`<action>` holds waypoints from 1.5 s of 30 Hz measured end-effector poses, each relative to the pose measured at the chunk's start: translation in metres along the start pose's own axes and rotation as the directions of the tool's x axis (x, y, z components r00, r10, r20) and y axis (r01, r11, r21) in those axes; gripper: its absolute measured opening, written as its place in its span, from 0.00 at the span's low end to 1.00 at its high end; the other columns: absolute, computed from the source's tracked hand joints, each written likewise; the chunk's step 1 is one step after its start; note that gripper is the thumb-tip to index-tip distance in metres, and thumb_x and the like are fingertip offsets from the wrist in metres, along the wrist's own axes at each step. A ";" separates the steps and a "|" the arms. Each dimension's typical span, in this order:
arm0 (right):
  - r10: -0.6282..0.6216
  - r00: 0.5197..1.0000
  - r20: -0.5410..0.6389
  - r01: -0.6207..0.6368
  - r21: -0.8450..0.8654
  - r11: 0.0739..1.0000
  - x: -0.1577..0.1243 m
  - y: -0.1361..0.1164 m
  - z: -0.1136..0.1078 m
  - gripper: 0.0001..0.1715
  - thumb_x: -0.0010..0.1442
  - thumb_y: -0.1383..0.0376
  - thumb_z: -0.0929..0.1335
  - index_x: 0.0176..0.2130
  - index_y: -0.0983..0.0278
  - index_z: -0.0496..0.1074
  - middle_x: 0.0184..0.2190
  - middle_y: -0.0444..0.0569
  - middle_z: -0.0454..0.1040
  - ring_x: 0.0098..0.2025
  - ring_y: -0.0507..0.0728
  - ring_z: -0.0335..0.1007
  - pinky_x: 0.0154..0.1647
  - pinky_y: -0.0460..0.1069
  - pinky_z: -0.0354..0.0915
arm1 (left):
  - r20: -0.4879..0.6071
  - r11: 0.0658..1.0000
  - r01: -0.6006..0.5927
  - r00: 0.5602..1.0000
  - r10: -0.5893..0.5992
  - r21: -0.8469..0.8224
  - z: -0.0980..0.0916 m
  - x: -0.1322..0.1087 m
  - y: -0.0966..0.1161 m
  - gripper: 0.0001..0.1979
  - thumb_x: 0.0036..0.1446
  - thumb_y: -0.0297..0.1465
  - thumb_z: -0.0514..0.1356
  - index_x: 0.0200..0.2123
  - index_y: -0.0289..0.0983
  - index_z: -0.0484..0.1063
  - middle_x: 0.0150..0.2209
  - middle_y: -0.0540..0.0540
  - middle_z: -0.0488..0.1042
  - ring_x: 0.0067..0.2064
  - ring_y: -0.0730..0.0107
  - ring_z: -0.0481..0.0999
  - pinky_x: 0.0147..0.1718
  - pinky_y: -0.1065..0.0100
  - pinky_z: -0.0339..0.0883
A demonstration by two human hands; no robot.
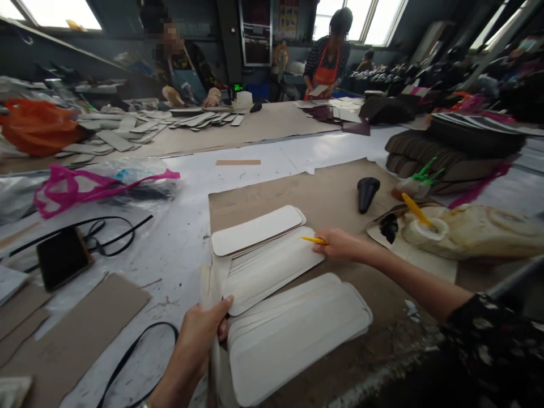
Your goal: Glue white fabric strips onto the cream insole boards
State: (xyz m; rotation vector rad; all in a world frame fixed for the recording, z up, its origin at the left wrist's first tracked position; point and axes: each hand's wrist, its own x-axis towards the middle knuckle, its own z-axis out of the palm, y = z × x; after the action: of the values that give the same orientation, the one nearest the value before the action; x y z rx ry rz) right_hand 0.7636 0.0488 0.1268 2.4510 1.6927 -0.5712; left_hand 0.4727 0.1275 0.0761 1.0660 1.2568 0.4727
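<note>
My left hand (203,327) is closed on the near end of a white oblong piece (272,272) that lies on a fanned stack of the same cream pieces (293,334). At the far end of that piece my right hand (338,243) pinches a thin yellow stick (313,240), its tip over the white piece. More cream pieces (255,229) lie stacked just behind. All of it rests on a brown cardboard sheet (323,192).
A pot with a yellow brush (419,218) and a black tool (366,192) sit to the right. A phone (63,258), black cables (102,235) and a pink-strapped plastic bag (102,184) lie left. Two people work at the far end of the table.
</note>
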 end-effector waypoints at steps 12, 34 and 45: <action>-0.018 0.998 -0.063 0.012 -0.100 0.995 0.004 -0.013 0.004 0.13 0.61 0.60 0.61 0.40 0.64 0.69 0.43 0.55 0.71 0.43 0.64 0.69 0.38 0.54 0.63 | -0.045 0.989 -0.001 0.999 0.008 0.146 0.000 0.000 -0.004 0.22 0.38 0.44 0.63 0.10 0.38 0.56 0.08 0.55 0.54 0.14 0.78 0.52 0.17 0.70 0.45; 0.078 0.979 -0.189 -0.043 0.182 0.982 0.000 0.017 0.021 0.14 0.61 0.61 0.58 0.30 0.64 0.67 0.27 0.47 0.72 0.30 0.54 0.68 0.29 0.45 0.58 | 0.027 0.999 0.032 0.999 -0.033 0.035 -0.004 -0.002 0.002 0.26 0.30 0.48 0.66 0.07 0.37 0.55 0.08 0.54 0.54 0.15 0.79 0.52 0.20 0.72 0.44; 0.068 0.998 -0.015 -0.008 0.946 0.324 -0.062 -0.002 -0.011 0.25 0.43 0.51 0.73 0.23 0.64 0.58 0.16 0.35 0.52 0.16 0.43 0.44 0.14 0.41 0.41 | 0.185 0.999 0.004 0.983 0.003 -0.035 -0.034 -0.043 0.020 0.27 0.40 0.45 0.66 0.08 0.36 0.55 0.10 0.53 0.55 0.16 0.79 0.56 0.18 0.74 0.52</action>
State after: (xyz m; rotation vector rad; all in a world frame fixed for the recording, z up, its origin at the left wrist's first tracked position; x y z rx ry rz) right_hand 0.7456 -0.0021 0.1603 3.1668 1.4653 -2.0383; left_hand 0.4329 0.1156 0.1179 1.0552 1.0808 0.3841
